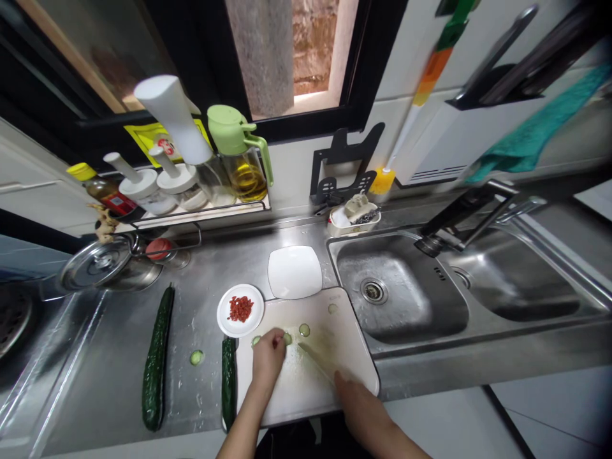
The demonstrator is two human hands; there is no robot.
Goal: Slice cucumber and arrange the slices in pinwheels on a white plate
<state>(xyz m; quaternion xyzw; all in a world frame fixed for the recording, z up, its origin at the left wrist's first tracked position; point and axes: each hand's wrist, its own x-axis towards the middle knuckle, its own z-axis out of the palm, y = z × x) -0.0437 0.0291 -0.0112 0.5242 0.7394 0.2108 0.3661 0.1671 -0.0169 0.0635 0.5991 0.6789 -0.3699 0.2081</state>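
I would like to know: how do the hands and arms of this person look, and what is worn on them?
The left hand and right hand are bare, without gloves. No watch or bracelet shows on the wrists. No sleeves show on the visible forearms.

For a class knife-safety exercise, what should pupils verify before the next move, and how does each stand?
1. Knife held in the right hand: ok.
2. Left hand apart from the knife: ok, though near.
3. Left grip firm on the nearby cucumber slice: cannot tell.
4. Cut pieces all on the cutting board: not ok, one cucumber piece lies on the steel counter.
5. Red pieces on the round plate: ok.
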